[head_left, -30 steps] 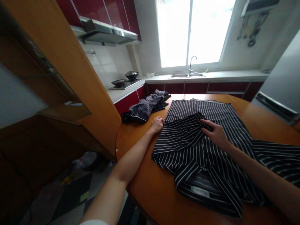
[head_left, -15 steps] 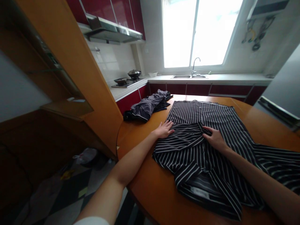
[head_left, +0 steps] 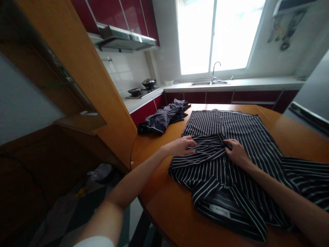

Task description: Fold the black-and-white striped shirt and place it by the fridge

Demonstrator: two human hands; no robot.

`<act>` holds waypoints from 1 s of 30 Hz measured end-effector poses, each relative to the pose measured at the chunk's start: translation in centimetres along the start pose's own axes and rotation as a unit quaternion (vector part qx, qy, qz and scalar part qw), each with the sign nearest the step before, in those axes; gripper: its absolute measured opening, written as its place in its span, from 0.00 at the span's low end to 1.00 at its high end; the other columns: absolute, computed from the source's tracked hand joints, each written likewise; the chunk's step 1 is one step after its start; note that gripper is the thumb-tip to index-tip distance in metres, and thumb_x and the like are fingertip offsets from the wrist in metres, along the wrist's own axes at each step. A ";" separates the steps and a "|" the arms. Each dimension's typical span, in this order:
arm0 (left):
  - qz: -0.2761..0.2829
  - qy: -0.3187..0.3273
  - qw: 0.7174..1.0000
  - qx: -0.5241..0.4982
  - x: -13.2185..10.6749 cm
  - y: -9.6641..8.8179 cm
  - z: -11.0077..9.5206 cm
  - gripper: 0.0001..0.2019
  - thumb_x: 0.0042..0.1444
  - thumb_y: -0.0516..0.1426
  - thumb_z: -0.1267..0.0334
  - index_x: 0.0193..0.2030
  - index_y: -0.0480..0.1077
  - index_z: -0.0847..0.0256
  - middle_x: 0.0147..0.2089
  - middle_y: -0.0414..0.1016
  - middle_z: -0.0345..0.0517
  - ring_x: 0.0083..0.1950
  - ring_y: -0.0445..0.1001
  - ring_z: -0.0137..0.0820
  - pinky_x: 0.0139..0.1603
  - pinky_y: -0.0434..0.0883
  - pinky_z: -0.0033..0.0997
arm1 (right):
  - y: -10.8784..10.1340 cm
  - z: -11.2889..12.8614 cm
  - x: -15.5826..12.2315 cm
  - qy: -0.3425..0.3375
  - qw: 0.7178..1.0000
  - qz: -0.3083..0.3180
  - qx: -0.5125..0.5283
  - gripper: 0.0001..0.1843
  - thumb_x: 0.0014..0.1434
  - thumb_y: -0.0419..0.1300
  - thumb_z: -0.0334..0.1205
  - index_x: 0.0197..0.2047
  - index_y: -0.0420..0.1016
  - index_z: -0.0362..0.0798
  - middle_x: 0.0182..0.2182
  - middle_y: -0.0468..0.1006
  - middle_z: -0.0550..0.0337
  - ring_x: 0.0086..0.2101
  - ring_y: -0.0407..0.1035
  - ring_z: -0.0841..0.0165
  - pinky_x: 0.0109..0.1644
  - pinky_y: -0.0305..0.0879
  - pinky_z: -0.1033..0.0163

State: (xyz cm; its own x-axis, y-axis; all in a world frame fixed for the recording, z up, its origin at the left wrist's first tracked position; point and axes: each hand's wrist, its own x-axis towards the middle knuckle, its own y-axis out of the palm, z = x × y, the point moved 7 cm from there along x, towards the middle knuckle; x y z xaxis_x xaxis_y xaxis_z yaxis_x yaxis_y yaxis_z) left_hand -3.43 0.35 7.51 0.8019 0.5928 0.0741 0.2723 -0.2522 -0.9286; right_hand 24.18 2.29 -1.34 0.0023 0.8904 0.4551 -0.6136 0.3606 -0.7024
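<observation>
A black shirt with white stripes [head_left: 239, 127] lies spread on a round wooden table [head_left: 164, 209], its collar toward me and its left sleeve folded across the body. My left hand [head_left: 183, 145] rests flat on the folded sleeve, fingers stretched out. My right hand [head_left: 236, 151] presses on the sleeve's cuff end near the shirt's middle, fingers bent onto the cloth. The shirt's other sleeve [head_left: 305, 176] trails off to the right.
A crumpled grey and black garment [head_left: 164, 116] lies at the table's far left edge. A tall wooden cabinet [head_left: 84, 79] stands left of the table. Behind are a counter with a sink [head_left: 208, 83] and a stove with pans [head_left: 141, 91].
My left hand has opened from a closed grip at the shirt's left edge and slid right onto the folded sleeve. My right hand stays on the cuff.
</observation>
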 end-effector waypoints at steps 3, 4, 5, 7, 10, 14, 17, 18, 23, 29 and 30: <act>0.079 0.020 0.996 0.026 -3.9 0.5 -3.0 0.13 0.56 0.65 0.59 0.47 0.72 0.57 0.43 0.72 0.43 0.44 0.72 0.33 0.46 0.69 0.30 | 0.1 0.0 0.0 0.003 1.000 -0.007 -0.003 0.20 0.57 0.57 0.34 0.51 0.79 0.42 0.53 0.75 0.43 0.53 0.71 0.55 0.62 0.66 0.49; 0.090 0.012 0.995 0.043 -5.2 0.7 -3.4 0.14 0.54 0.66 0.61 0.45 0.71 0.57 0.43 0.72 0.43 0.45 0.71 0.34 0.46 0.69 0.30 | 0.1 0.0 0.0 0.005 1.000 -0.009 -0.003 0.19 0.57 0.57 0.34 0.51 0.79 0.42 0.53 0.75 0.43 0.53 0.71 0.54 0.62 0.66 0.48; 0.089 -0.003 0.994 0.063 -6.4 0.9 -3.6 0.14 0.52 0.66 0.64 0.45 0.70 0.57 0.44 0.72 0.43 0.46 0.71 0.35 0.47 0.69 0.32 | 0.2 0.0 0.0 0.007 1.000 -0.010 -0.002 0.19 0.57 0.57 0.34 0.51 0.79 0.42 0.53 0.75 0.43 0.53 0.71 0.54 0.62 0.66 0.48; 0.063 -0.046 0.991 0.107 -8.5 1.2 -3.3 0.15 0.51 0.63 0.69 0.45 0.69 0.57 0.46 0.72 0.44 0.48 0.70 0.37 0.50 0.68 0.34 | 0.4 0.2 0.1 0.013 1.000 -0.002 0.004 0.19 0.57 0.57 0.33 0.50 0.80 0.42 0.51 0.77 0.44 0.51 0.72 0.55 0.61 0.66 0.48; 0.015 -0.102 0.984 0.148 -10.5 2.1 -2.6 0.13 0.53 0.56 0.76 0.43 0.68 0.57 0.45 0.72 0.44 0.47 0.70 0.36 0.52 0.68 0.35 | 0.4 0.6 0.3 0.016 1.000 0.003 0.019 0.18 0.57 0.57 0.32 0.48 0.81 0.42 0.48 0.80 0.46 0.48 0.75 0.56 0.60 0.68 0.50; -0.016 -0.131 0.982 0.135 -12.4 2.7 -2.1 0.14 0.54 0.52 0.78 0.42 0.70 0.57 0.44 0.72 0.44 0.45 0.70 0.34 0.51 0.68 0.33 | -0.2 1.0 0.4 0.015 0.999 -0.024 0.037 0.19 0.56 0.57 0.33 0.49 0.81 0.42 0.49 0.80 0.46 0.49 0.75 0.58 0.60 0.67 0.52; 0.001 -0.128 0.989 0.077 -13.1 1.7 -1.8 0.12 0.60 0.52 0.74 0.43 0.73 0.55 0.43 0.73 0.43 0.44 0.72 0.33 0.48 0.70 0.31 | 0.1 0.8 0.5 0.017 0.999 -0.015 0.031 0.19 0.57 0.57 0.35 0.50 0.81 0.42 0.49 0.80 0.46 0.49 0.74 0.57 0.61 0.67 0.51; 0.001 -0.126 0.990 0.055 -13.0 1.1 -1.7 0.11 0.62 0.52 0.71 0.42 0.74 0.55 0.42 0.73 0.43 0.44 0.73 0.32 0.47 0.70 0.30 | 0.3 0.7 0.5 0.020 0.999 -0.007 0.024 0.19 0.57 0.57 0.35 0.49 0.81 0.42 0.49 0.80 0.46 0.49 0.74 0.56 0.61 0.67 0.51; -0.165 -0.137 0.977 0.010 -9.3 -2.8 -1.1 0.15 0.70 0.47 0.62 0.52 0.74 0.56 0.51 0.76 0.48 0.53 0.74 0.35 0.58 0.70 0.35 | 1.0 0.3 0.3 0.016 1.000 0.002 -0.017 0.19 0.58 0.57 0.38 0.50 0.81 0.42 0.50 0.79 0.44 0.52 0.71 0.54 0.62 0.65 0.48; -0.060 -0.110 0.987 0.102 -4.1 3.6 0.6 0.29 0.72 0.44 0.50 0.74 0.53 0.59 0.77 0.49 0.52 0.77 0.47 0.41 0.75 0.47 0.48 | 1.3 1.0 -0.7 -0.007 0.995 0.021 -0.097 0.22 0.65 0.52 0.43 0.57 0.76 0.43 0.62 0.70 0.42 0.62 0.61 0.50 0.66 0.59 0.44; -0.025 -0.132 0.984 0.115 -4.2 4.9 1.6 0.32 0.71 0.44 0.46 0.76 0.49 0.60 0.78 0.44 0.53 0.78 0.42 0.42 0.75 0.43 0.51 | 1.5 1.0 -0.9 -0.008 0.994 0.032 -0.106 0.23 0.66 0.51 0.43 0.58 0.75 0.43 0.62 0.69 0.42 0.63 0.60 0.50 0.66 0.57 0.43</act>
State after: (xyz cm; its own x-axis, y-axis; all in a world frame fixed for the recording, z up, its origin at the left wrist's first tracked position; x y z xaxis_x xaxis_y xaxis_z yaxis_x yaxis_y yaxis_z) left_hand -6.29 -2.13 2.13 0.6160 0.7859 0.0533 0.1565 -0.0558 -0.9861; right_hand 22.44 1.77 -2.28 -0.0456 0.9093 0.4136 -0.4312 0.3556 -0.8293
